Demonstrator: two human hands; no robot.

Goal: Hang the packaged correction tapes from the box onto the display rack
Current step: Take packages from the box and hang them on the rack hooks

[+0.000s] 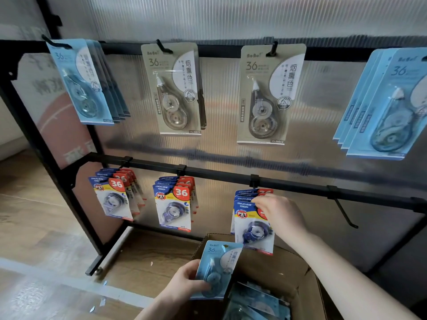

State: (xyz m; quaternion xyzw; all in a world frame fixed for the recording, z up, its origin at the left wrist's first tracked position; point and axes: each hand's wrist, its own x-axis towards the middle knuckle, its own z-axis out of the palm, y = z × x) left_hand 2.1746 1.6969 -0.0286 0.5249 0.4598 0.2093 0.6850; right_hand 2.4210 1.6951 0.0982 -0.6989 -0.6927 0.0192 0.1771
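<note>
My left hand (184, 281) grips a light blue correction tape pack (218, 264) by its lower left edge, upright over the open cardboard box (307, 280). More blue packs (256, 303) lie inside the box. My right hand (280, 212) pinches the top right corner of a dark blue and red pack (251, 225) at the front of a bunch on the third hook of the lower rail. The black display rack (147, 163) has two rails. An empty hook (344, 210) sticks out to the right of my right hand.
The upper rail carries blue packs (85, 82) at the left, two beige packs (175, 88) (268, 93) in the middle and blue packs (383, 105) at the right. Two red and blue bunches (115, 197) (175, 202) hang lower left. Wooden floor (34, 215) lies left, with paper scraps.
</note>
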